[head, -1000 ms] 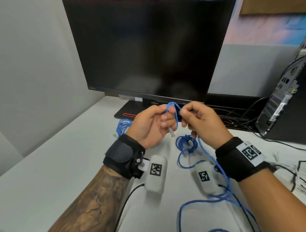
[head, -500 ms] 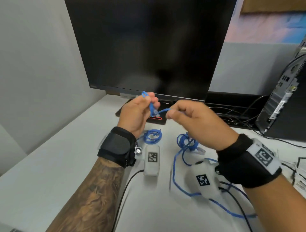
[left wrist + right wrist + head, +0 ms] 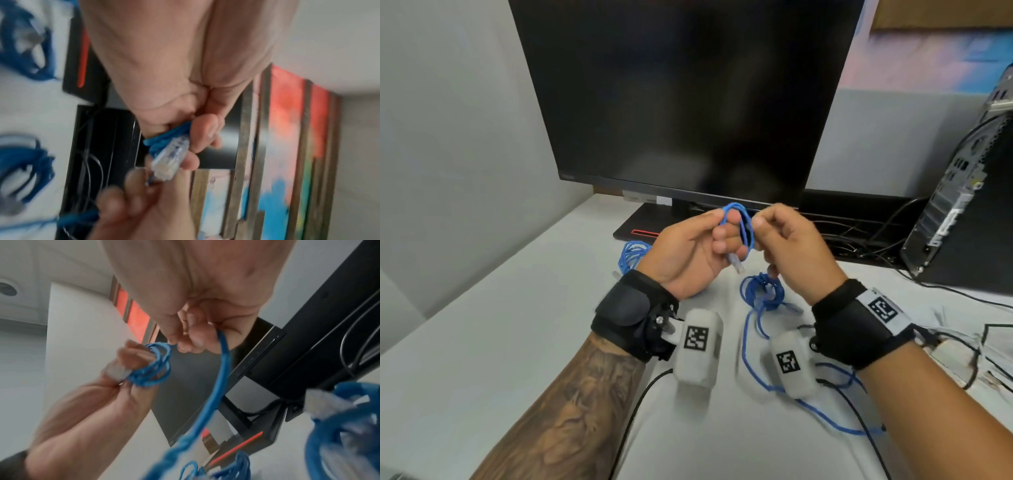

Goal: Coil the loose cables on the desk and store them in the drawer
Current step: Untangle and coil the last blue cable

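Above the white desk (image 3: 482, 342), my left hand (image 3: 698, 246) grips a small coil of blue network cable (image 3: 743, 226), its clear plug (image 3: 736, 265) pointing down from the fingers. The left wrist view shows the same plug (image 3: 170, 159) and blue loops (image 3: 164, 138) in the curled fingers. My right hand (image 3: 787, 246) pinches the running part of the cable (image 3: 224, 353) right beside the coil (image 3: 152, 366). The slack drops to the desk and trails under my right wrist (image 3: 818, 411). No drawer is in view.
Two more coiled blue cables lie on the desk, one at the left (image 3: 631, 255) and one between my wrists (image 3: 763, 291). A black monitor (image 3: 681, 96) stands behind, a computer tower (image 3: 962, 192) at the right with black wires (image 3: 859, 236) beside it.
Both hands came back together near the monitor base. Another loop of blue cable now lies over my left fingers, and the plug hangs below them again. The slack on the desk has shifted.
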Demonstrator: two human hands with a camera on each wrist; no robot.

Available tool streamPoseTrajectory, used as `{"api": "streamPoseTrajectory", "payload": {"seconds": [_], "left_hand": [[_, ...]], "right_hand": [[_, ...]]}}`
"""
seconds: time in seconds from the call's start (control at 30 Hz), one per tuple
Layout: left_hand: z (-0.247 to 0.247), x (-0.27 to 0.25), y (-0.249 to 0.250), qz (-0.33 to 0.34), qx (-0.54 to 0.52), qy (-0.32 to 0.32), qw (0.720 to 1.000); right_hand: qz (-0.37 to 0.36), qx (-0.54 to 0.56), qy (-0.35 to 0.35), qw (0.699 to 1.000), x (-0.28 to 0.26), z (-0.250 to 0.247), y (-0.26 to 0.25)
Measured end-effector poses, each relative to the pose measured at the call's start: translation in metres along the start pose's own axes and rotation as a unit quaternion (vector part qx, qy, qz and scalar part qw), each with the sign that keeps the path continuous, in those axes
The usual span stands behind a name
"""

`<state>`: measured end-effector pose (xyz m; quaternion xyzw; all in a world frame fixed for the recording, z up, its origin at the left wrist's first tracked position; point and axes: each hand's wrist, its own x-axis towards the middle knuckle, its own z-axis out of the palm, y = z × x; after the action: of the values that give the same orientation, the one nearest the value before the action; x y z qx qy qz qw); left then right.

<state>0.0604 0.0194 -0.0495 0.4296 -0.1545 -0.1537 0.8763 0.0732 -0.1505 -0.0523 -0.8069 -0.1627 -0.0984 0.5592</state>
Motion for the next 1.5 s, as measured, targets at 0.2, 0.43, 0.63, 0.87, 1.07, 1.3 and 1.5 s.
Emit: {"api": "streamPoseTrajectory", "payload": {"seconds": [0.2, 0.43, 0.63, 0.87, 1.07, 1.3, 1.5], "left_hand": [[-0.007, 0.007, -0.006, 0.05, -0.152, 0.091, 0.983], [-0.021, 0.013, -0.008, 0.151, -0.016, 0.172, 0.973], [-0.021, 0.011, -0.014, 0.121, 0.351, 0.158, 0.915], [0.006, 0.003, -0.015, -0.013, 0.288, -0.012, 0.958], [0.002, 0.003, -0.008, -0.018, 0.059, 0.01, 0.998], [-0.005, 0.008, -0.005, 0.047, -0.162, 0.068, 0.983], [-0.019, 0.012, -0.001, 0.141, -0.174, 0.173, 0.959]], "right_hand": [[0.048, -0.018, -0.126, 0.991, -0.012, 0.023, -0.006], [0.097, -0.051, -0.232, 0.966, -0.021, 0.009, -0.03], [-0.013, -0.194, -0.183, 0.964, -0.018, -0.02, -0.054], [-0.09, -0.166, -0.01, 0.982, -0.001, -0.043, -0.029], [-0.044, -0.123, -0.017, 0.991, 0.004, -0.021, -0.004], [0.055, -0.098, -0.12, 0.986, -0.008, 0.002, -0.016], [0.097, -0.093, -0.242, 0.961, -0.025, 0.009, -0.036]]}}
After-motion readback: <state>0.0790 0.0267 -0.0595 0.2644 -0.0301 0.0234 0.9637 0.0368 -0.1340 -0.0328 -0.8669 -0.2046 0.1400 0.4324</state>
